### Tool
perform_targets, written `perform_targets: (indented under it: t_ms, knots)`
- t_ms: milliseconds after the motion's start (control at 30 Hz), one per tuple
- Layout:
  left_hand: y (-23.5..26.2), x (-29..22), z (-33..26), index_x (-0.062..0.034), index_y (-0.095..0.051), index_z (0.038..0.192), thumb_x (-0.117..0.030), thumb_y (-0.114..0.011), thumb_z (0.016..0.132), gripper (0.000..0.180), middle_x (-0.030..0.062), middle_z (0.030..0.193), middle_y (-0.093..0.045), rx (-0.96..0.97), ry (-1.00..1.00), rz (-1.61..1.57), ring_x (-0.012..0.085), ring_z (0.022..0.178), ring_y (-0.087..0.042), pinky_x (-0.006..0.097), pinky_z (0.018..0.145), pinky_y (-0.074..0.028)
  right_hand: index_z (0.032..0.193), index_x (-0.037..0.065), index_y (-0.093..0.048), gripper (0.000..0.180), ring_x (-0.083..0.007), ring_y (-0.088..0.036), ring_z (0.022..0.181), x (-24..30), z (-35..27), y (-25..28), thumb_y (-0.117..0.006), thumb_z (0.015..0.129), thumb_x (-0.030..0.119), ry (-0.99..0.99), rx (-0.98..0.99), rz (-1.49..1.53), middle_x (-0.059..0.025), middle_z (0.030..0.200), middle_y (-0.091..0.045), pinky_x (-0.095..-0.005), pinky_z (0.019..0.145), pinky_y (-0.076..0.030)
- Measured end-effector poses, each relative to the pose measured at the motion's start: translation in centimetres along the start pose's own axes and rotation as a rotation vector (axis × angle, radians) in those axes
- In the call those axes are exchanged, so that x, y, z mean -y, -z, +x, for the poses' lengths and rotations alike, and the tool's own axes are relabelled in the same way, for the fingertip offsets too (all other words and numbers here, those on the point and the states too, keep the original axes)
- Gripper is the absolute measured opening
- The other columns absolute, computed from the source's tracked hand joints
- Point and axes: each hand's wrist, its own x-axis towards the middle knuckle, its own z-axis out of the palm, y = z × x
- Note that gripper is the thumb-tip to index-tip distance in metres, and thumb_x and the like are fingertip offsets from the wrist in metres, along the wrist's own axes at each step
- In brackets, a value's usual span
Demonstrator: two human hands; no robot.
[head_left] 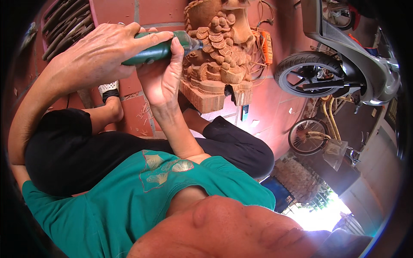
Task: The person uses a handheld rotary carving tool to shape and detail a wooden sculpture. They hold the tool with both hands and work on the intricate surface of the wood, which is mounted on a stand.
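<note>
At upper centre, on the floor: one reddish-brown wood carving (pixel 219 56), stepped base toward the wearer, worked with overlapping coins and clustered round balls. Just left of it, raised in both hands: one green handheld rotary tool (pixel 157 52), cylindrical body, dark collar, bit end directed at the coins; whether the bit touches the wood cannot be told.

Left hand (pixel 107 47): back uppermost, fingers curled over the tool body, index finger extended along it. Right hand (pixel 161 81): beneath, palm toward the wearer, thumb pressed against the tool near its front end; remaining fingers largely hidden behind it.

Right of the carving: one orange power strip (pixel 267 48). Upper left: one pink-rimmed tray (pixel 94 13) containing a bundle of dark, slender rods (pixel 64 26). Below it: one black-and-white sandal (pixel 108 89), worn. Pale wood shavings (pixel 142 112), scattered over red floor tiles (pixel 159 10).

Wearer's clothing: green T-shirt (pixel 116 193) with leaf-like motif; black trousers (pixel 129 146).

Right side: one grey motorcycle (pixel 370 64) with black-tyred wheel; below it, one cream-framed bicycle (pixel 331 116).
</note>
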Motion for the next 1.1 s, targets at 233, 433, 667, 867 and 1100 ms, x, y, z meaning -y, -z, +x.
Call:
perform_targets:
  t_ms: [233,433,667,867,1100]
  knots:
    - [-0.27,-0.07,0.49,-0.0194,-0.049,0.151,-0.006,-0.076,0.075,0.081,0.0157,0.107,-0.066,0.034,0.046,0.002,0.0344,0.095,-0.067,0.044,0.082,-0.054,0.119,0.012,-0.065,0.032,-0.0238,-0.061,0.125,0.19,0.39,0.31,-0.071,0.096,0.033,0.018,0.024,0.011,-0.0060,0.125,-0.068,-0.0451,0.114,-0.046]
    - [-0.43,0.09,0.41,-0.0221,-0.048,0.152,-0.005,-0.078,0.075,0.085,0.0157,0.109,-0.066,0.030,0.049,-0.002,0.0346,0.096,-0.067,0.044,0.084,-0.054,0.127,0.006,-0.060,0.041,-0.0206,-0.058,0.126,0.19,0.40,0.31,-0.066,0.100,0.037,0.008,0.064,0.006,-0.0084,0.127,-0.064,-0.0415,0.114,-0.044]
    - [-0.08,-0.14,0.47,-0.0220,-0.048,0.152,-0.005,-0.077,0.075,0.084,0.0159,0.108,-0.066,0.040,0.046,0.016,0.0350,0.096,-0.067,0.044,0.085,-0.054,0.127,0.006,-0.060,0.041,-0.0203,-0.058,0.126,0.12,0.42,0.45,-0.067,0.100,0.037,0.016,0.046,0.030,-0.0087,0.127,-0.064,-0.0412,0.114,-0.044]
    - [-0.13,0.00,0.58,-0.0210,-0.047,0.152,-0.005,-0.076,0.075,0.084,0.0159,0.107,-0.066,0.027,0.031,-0.005,0.0349,0.094,-0.067,0.044,0.083,-0.053,0.127,0.006,-0.060,0.042,-0.0205,-0.059,0.125,0.13,0.35,0.33,-0.065,0.101,0.039,0.029,0.075,-0.007,-0.0095,0.127,-0.064,-0.0404,0.114,-0.044]
    - [-0.27,0.13,0.59,-0.0182,-0.048,0.151,-0.003,-0.075,0.074,0.083,0.0162,0.104,-0.067,0.011,0.001,-0.006,0.0348,0.091,-0.067,0.044,0.079,-0.054,0.127,0.006,-0.060,0.042,-0.0204,-0.058,0.125,0.10,0.43,0.39,-0.066,0.100,0.039,0.036,0.082,-0.018,-0.0096,0.127,-0.064,-0.0401,0.115,-0.043]
